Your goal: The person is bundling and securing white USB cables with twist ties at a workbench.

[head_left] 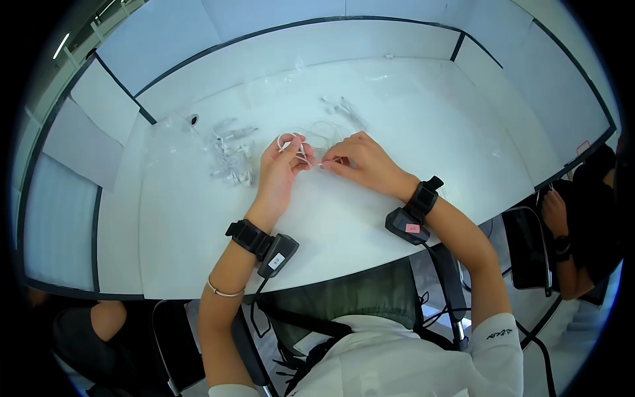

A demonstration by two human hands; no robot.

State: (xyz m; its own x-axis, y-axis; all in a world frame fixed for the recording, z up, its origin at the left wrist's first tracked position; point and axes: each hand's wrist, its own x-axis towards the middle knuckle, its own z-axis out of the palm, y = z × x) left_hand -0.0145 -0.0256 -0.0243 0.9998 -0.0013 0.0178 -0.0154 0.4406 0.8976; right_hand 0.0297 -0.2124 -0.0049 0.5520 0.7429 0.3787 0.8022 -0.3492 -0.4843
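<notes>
A thin white cable (pixel 301 155) is looped through the fingers of my left hand (pixel 283 165), which is closed around it. My right hand (pixel 367 162) pinches a part of the same cable just to the right, its fingertips close to those of my left. A clear plastic bag or wrap (pixel 321 134) seems to lie behind the hands; its outline is faint. To the left of my left hand sits a pile of white cables (pixel 233 157), several of them bundled. Farther back, beyond my right hand, lie a few more white cables (pixel 345 111).
The white table (pixel 370 231) has low white partitions (pixel 317 49) along its back and sides. A small dark round thing (pixel 193 120) is near the back left. Other people sit on both sides; one person's hand (pixel 554 212) shows at right. Wired black boxes are strapped at my wrists.
</notes>
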